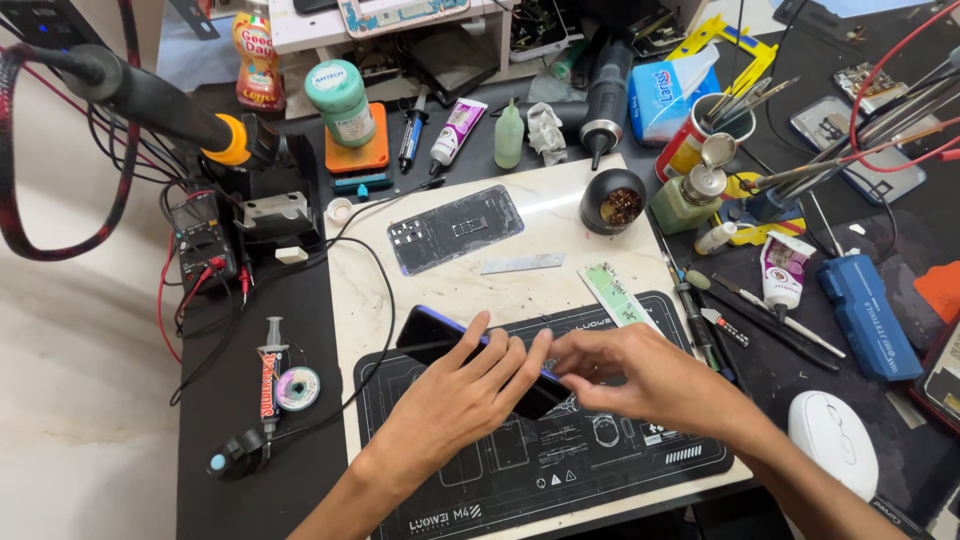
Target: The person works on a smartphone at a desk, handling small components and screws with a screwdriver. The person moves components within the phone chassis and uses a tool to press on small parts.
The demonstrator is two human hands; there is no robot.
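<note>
A crowded workbench surrounds the job: a transparent phone back cover lies on the pale marble slab above the hands, with a thin metal strip and a green-printed packet just below it, and a small black pot of brass wool near the slab's far right corner. A white mouse sits to the right, a blue case beyond it, and a syringe with a solder-wick spool on the left. Nothing lies between the hands and the phone. The dark phone with a blue edge rests over the black work mat, its long axis running from upper left to lower right, tilted up on its edge. The left hand lies across its middle, fingers loosely spread and pressing it. The right hand pinches the phone's lower right end, fingers narrowed together.
</note>
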